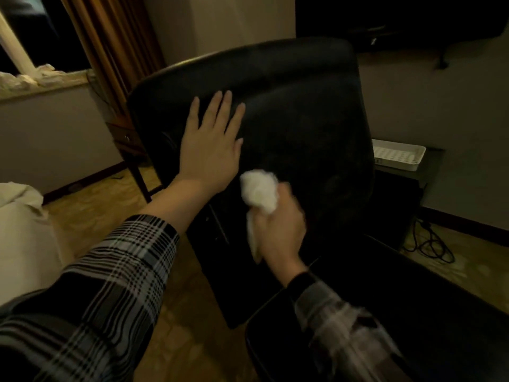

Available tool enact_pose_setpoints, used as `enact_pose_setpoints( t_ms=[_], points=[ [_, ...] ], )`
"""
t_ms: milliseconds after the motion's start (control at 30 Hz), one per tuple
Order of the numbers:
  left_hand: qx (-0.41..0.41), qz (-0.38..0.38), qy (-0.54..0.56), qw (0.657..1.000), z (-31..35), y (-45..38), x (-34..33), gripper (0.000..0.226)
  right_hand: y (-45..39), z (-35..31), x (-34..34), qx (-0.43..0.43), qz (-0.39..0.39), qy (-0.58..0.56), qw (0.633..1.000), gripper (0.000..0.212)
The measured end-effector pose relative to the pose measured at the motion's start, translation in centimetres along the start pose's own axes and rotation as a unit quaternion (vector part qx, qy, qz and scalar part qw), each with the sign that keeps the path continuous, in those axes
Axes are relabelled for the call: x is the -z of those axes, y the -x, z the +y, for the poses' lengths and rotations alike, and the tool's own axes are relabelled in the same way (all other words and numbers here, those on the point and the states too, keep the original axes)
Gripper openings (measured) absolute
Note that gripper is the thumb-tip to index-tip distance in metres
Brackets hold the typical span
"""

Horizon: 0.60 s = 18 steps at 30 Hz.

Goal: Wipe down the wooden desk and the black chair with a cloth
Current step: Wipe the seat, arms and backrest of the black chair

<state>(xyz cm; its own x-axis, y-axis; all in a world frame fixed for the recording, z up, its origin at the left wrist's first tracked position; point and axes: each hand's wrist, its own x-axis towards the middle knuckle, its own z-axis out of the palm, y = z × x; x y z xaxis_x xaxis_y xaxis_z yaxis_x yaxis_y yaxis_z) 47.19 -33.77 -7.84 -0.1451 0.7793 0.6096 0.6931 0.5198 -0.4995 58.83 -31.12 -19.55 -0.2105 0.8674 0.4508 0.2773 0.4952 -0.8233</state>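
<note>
Left hand (210,150): we press it flat, fingers straight, on the chair (297,119).
Right hand (278,227): our grip bunches the cloth (260,191) against the chair.
Tray (398,154): contents unclear.

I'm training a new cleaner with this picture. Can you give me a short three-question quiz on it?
1. True or false: the left hand lies flat on the black padded chair back.
2. Which hand grips the crumpled white cloth?
3. The white plastic tray sits: A) on the floor, B) on a dark side table, C) on the chair seat.

Key: 1 true. 2 the right hand. 3 B.
</note>
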Motion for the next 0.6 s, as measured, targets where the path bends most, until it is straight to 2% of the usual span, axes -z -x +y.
enact_pose_setpoints(
  t_ms=[67, 133, 300, 367, 467, 533, 600],
  points=[
    [0.006, 0.012, 0.007, 1.0, -0.1, 0.0, -0.2, 0.056, 4.0, -0.8, -0.3, 0.106, -0.077, -0.032, 0.991, 0.033],
    [0.009, 0.02, 0.016, 1.0, 0.0, 0.2, -0.2, 0.055, 3.7, -0.5, 0.1, 0.125, -0.094, -0.053, 0.986, 0.034],
    [0.009, 0.024, 0.023, 0.999, 0.5, 0.4, -0.7, 0.054, -6.6, 3.4, 2.4, -0.072, -0.018, 0.001, 0.997, 0.027],
    [0.02, 0.034, 0.023, 0.999, 0.8, 0.4, -1.0, 0.054, -7.4, 3.8, 2.7, -0.085, -0.01, 0.0, 0.996, 0.027],
    [0.031, 0.044, 0.04, 0.998, 0.9, 0.5, -1.3, 0.054, -1.4, 3.9, 0.2, 0.015, -0.001, 0.013, 1.0, 0.03],
    [0.029, 0.054, 0.046, 0.997, 0.7, 0.6, -1.5, 0.053, 4.2, 3.7, -1.2, 0.084, -0.065, -0.012, 0.994, 0.037],
    [0.026, 0.06, 0.047, 0.997, 0.7, 0.7, -1.6, 0.052, 5.9, 4.5, -1.5, 0.118, -0.111, -0.022, 0.987, 0.037]
  ],
)
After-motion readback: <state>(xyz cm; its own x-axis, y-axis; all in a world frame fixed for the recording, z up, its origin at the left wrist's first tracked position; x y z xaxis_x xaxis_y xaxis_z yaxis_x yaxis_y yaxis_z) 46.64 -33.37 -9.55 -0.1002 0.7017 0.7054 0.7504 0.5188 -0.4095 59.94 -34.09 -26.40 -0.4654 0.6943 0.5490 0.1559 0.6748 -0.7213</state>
